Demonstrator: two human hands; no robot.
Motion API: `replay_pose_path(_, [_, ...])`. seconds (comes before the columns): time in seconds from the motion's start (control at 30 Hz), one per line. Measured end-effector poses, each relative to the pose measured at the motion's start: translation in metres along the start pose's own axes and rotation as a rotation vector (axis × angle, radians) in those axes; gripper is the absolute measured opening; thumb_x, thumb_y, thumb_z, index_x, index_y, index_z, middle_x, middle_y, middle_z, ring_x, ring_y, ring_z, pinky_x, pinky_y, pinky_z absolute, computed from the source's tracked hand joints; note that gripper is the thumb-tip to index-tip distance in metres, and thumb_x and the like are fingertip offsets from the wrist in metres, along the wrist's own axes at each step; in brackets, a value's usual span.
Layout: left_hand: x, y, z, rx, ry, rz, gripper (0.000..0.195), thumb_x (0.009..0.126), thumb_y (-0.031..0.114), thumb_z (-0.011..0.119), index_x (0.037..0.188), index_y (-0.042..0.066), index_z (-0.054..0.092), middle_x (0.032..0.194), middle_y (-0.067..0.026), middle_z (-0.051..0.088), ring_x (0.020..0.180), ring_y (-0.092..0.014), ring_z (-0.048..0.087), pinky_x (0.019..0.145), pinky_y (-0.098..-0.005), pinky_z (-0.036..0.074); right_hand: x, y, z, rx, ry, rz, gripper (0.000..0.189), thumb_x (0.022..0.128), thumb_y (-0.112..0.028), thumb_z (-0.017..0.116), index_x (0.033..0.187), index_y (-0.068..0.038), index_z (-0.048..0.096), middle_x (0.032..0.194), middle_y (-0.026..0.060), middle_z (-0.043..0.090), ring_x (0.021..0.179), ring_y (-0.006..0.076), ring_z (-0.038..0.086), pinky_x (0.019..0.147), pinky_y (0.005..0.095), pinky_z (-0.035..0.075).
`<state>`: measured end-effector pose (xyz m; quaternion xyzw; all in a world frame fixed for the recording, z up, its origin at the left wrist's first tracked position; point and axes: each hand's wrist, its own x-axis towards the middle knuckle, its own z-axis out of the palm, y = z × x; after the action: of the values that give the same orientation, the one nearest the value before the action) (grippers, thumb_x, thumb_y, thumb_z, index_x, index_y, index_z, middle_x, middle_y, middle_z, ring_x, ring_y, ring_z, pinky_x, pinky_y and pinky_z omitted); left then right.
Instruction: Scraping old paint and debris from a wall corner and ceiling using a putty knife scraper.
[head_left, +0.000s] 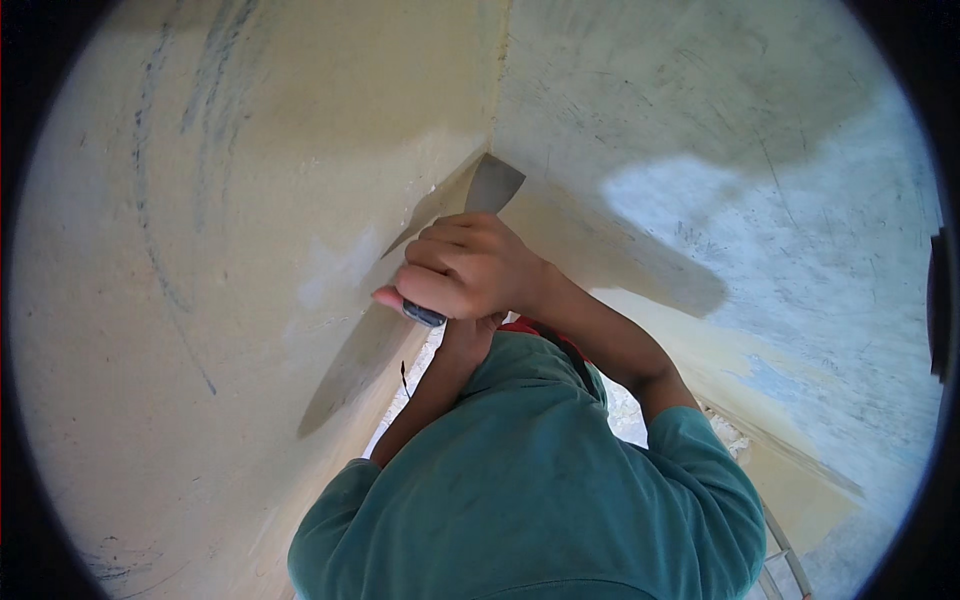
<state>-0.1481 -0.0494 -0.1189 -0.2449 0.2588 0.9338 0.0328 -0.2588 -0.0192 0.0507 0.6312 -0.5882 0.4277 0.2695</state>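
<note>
A putty knife with a broad metal blade points up into the corner where two wall surfaces meet. My right hand is closed around its dark handle, whose end shows below the fist. The blade's tip lies at or very near the corner line; exact contact cannot be told. My left hand is beneath the right one, close to my body and mostly hidden by it, so its fingers and anything in them cannot be made out.
A yellowish wall with dark streaks rises on the left. On the right is a grey, scratched wall surface with bright light on it. Part of a metal ladder-like frame stands at the lower right.
</note>
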Motion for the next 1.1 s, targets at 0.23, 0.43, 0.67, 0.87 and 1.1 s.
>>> replay_pose_path(0.23, [-0.005, 0.01, 0.011, -0.074, 0.155, -0.016, 0.022, 0.095, 0.032, 0.048, 0.102, 0.012, 0.053, 0.09, 0.0012, 0.054, 0.08, -0.012, 0.052, 0.07, -0.0273, 0.046, 0.004, 0.003, 0.002, 0.014, 0.022, 0.002, 0.039, 0.072, -0.019, 0.075, 0.058, -0.01, 0.04, 0.054, 0.0031, 0.044, 0.044, 0.0174, 0.048, 0.037, 0.0278, 0.036])
replay_pose_path(0.43, [-0.004, 0.011, 0.003, -0.078, 0.109, -0.034, 0.022, 0.094, 0.031, 0.048, 0.098, 0.01, 0.053, 0.082, 0.0006, 0.051, 0.073, -0.012, 0.05, 0.066, -0.0267, 0.045, 0.009, 0.011, -0.012, 0.023, 0.155, -0.023, 0.028, 0.07, -0.008, 0.074, 0.061, -0.007, 0.047, 0.053, 0.0041, 0.043, 0.042, 0.019, 0.045, 0.037, 0.0279, 0.036])
replay_pose_path(0.67, [0.001, 0.007, -0.012, -0.113, 0.146, -0.026, 0.023, 0.096, 0.032, 0.045, 0.097, 0.011, 0.054, 0.081, 0.0006, 0.054, 0.072, -0.011, 0.053, 0.065, -0.0254, 0.045, 0.003, 0.013, -0.011, 0.031, 0.147, 0.002, 0.03, 0.068, -0.002, 0.07, 0.057, -0.008, 0.043, 0.05, 0.0035, 0.039, 0.04, 0.0195, 0.042, 0.036, 0.0287, 0.032])
replay_pose_path(0.87, [-0.007, 0.02, 0.013, -0.059, 0.269, -0.069, 0.021, 0.094, 0.029, 0.047, 0.081, 0.012, 0.048, 0.072, 0.0024, 0.046, 0.068, -0.011, 0.049, 0.063, -0.0255, 0.042, 0.006, 0.01, -0.011, 0.048, 0.169, 0.032, 0.03, 0.067, -0.001, 0.069, 0.057, -0.008, 0.042, 0.05, 0.0034, 0.038, 0.039, 0.0198, 0.041, 0.036, 0.0299, 0.031])
replay_pose_path(1.1, [-0.006, 0.012, -0.012, -0.124, 0.143, -0.065, 0.02, 0.096, 0.028, 0.044, 0.088, 0.012, 0.052, 0.076, 0.001, 0.051, 0.068, -0.011, 0.049, 0.062, -0.0238, 0.044, 0.006, 0.01, -0.015, 0.116, 0.142, 0.084, 0.029, 0.067, -0.001, 0.069, 0.057, -0.008, 0.043, 0.05, 0.0041, 0.038, 0.039, 0.0195, 0.04, 0.035, 0.0308, 0.029])
